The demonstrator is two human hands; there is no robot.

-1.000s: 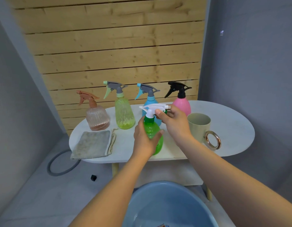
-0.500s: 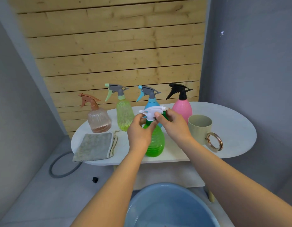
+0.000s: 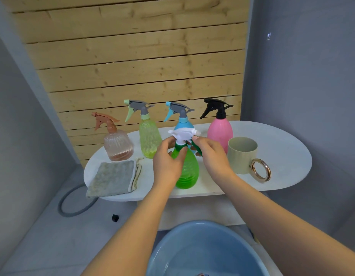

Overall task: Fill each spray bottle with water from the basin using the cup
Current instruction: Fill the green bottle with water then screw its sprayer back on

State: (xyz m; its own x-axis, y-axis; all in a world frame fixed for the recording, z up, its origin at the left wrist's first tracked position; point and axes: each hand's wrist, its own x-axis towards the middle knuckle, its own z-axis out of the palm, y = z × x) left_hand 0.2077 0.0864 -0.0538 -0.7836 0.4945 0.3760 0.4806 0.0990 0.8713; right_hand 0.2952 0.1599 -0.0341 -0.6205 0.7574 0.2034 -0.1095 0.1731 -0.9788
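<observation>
Unscrewing the white spray head (image 3: 183, 134) from the green bottle (image 3: 187, 170), which stands near the front edge of the table (image 3: 282, 156) between cloth (image 3: 112, 178) and cup (image 3: 243, 155). Left hand (image 3: 168, 156) grips the neck; right hand (image 3: 209, 154) pinches the head and trigger. Best to keep the base planted, turn only the collar, then lift straight so the dip tube clears; basin (image 3: 202, 250) sits below.

Four spray bottles (image 3: 220, 132) stand in a row along the back of the table (image 3: 282, 156), at frame centre. A fifth bottle (image 3: 187, 172) stands before them, between the left hand (image 3: 168, 158) and right hand (image 3: 210, 154). Cloth (image 3: 112, 178) lies at lower left of the tabletop; cup (image 3: 243, 156) at right. Basin (image 3: 192, 251) sits below, at bottom centre.
</observation>
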